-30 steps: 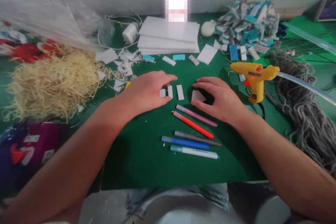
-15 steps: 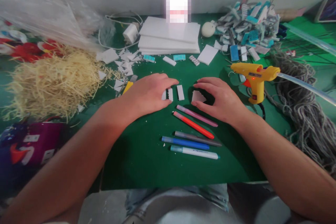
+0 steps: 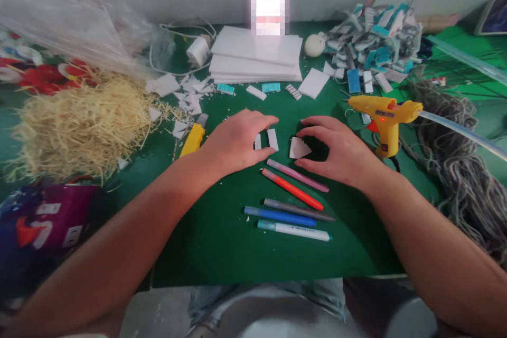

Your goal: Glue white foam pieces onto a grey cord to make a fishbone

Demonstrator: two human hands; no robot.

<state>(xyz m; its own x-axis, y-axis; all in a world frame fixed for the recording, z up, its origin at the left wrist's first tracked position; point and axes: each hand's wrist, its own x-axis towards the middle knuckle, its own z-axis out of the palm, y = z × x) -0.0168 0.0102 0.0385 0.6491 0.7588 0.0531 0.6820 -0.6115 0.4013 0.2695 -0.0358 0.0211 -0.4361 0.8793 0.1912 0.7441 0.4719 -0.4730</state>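
My left hand [image 3: 243,137] rests on the green table, thumb and index finger apart around a small white foam strip [image 3: 272,140]. The thumb tip lies at the strip's lower end; whether it touches is unclear. A second white strip [image 3: 257,142] shows partly under that hand. Curved open, my right hand [image 3: 336,148] has its thumb and fingertips near a jagged white foam piece [image 3: 299,148], without gripping it. Below the hands lie a pink marker [image 3: 298,175], a red marker [image 3: 292,188], a grey marker [image 3: 299,209], a blue marker [image 3: 279,216] and a white marker [image 3: 293,230].
A yellow glue gun [image 3: 386,119] stands at right beside grey yarn [image 3: 455,163]. White foam sheets [image 3: 255,55] and a heap of painted foam pieces [image 3: 376,39] lie at the back. A yellow cutter [image 3: 193,138] and straw [image 3: 83,127] are at left.
My left hand has shifted slightly right, so its thumb and finger now span the white strip, and the cutter shows more. My right hand has drawn back a little to the right.
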